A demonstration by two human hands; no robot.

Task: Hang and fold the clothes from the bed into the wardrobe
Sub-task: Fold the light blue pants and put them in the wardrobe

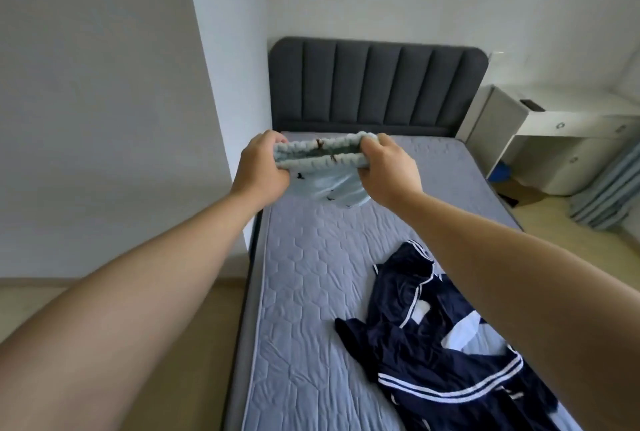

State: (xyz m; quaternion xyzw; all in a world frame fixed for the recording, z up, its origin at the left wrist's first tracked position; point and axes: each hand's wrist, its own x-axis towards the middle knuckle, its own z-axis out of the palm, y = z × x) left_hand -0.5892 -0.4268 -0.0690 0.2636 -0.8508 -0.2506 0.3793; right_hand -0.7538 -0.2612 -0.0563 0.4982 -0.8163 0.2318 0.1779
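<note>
Both hands are raised over the head end of the bed [304,292], holding a light blue garment [332,186] between them in the air. The left hand [265,167] grips one end of the garment's gathered elastic waistband [322,153], with its fingers [272,136] curled over the top of the band. The right hand [388,170] grips the other end in the same way, fingers [379,140] clenched around the fabric. The waistband is stretched roughly level between the two hands. The rest of the cloth, printed with small dark marks, hangs loosely below it, clear of the mattress. It hangs nearer the bed's left edge than its right.

A navy garment with white stripes [433,361] lies crumpled on the bed towards the right edge and the foot end, well apart from the blue one. The right forearm partly covers it. The mattress cover is pale blue-grey with a quilted hexagon pattern.

At the head of the bed stands a dark grey padded headboard [374,84] against a white wall. A white table [571,118] sits beyond the bed's far right corner, with a blue object [502,170] on the floor under it. A striped blue curtain [606,188] hangs further right. Light wooden floor [194,344] shows along the bed's left edge.
</note>
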